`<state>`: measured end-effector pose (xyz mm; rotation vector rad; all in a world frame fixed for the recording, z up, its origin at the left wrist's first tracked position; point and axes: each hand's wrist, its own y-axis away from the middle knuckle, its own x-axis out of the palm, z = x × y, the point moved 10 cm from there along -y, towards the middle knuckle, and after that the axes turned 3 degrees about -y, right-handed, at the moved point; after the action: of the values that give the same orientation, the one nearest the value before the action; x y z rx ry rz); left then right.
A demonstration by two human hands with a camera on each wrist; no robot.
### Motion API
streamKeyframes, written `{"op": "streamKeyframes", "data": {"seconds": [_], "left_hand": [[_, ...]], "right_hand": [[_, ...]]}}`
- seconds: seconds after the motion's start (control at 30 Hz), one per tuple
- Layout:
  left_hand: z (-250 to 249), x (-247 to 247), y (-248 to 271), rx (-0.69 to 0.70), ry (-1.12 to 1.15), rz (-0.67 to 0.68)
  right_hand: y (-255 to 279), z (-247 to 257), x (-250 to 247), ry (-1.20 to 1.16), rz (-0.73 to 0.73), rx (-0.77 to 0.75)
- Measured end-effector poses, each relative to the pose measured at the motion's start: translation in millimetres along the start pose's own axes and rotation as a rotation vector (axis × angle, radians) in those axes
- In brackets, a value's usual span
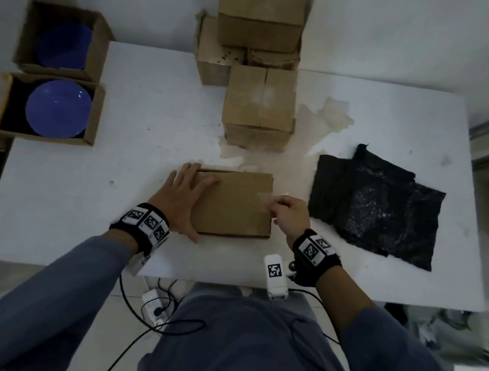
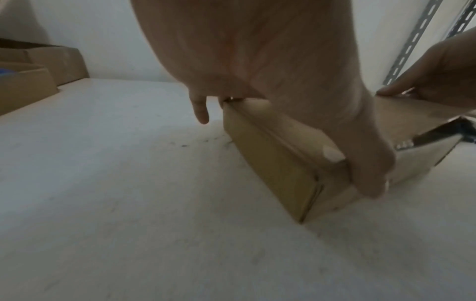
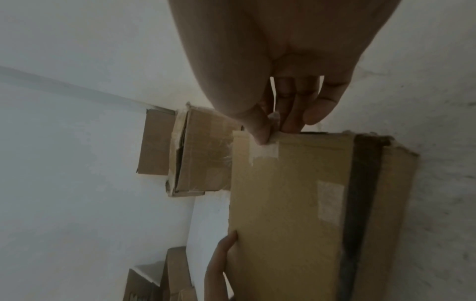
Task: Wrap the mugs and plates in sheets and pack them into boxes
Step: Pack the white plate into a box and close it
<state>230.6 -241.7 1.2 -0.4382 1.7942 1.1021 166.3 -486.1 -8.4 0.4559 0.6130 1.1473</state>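
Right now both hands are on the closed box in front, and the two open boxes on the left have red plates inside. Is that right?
Almost. The plates are blue, not red, as the head view shows. The rest holds: the left hand rests flat on the closed box, the right hand pinches tape at its edge, and the two open boxes sit on the left.

Left hand (image 1: 183, 197) laid flat, palm down, fingers straight and slightly spread, thumb (image 1: 193, 235) stretched along the near side. Right hand (image 1: 289, 212) curled, thumb tip (image 3: 261, 135) and fingertips (image 3: 291, 124) drawn together in a pinch. Both forearms in blue-grey sleeves (image 1: 59, 296) reaching forward, each wrist wrapped in a black band (image 1: 142, 225) bearing square printed markers.
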Motion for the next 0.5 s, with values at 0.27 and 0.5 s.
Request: {"op": "streamKeyframes", "data": {"seconds": [0.27,0.5], "left_hand": [[4,-8,6,0.055,-0.005,-0.080],[5,-5,6,0.066,0.061,-0.074]], "right_hand": [[-9,-17,-9,-0.032,-0.135,0.039],[4,-18,-18,0.076,-0.363,-0.062]]}}
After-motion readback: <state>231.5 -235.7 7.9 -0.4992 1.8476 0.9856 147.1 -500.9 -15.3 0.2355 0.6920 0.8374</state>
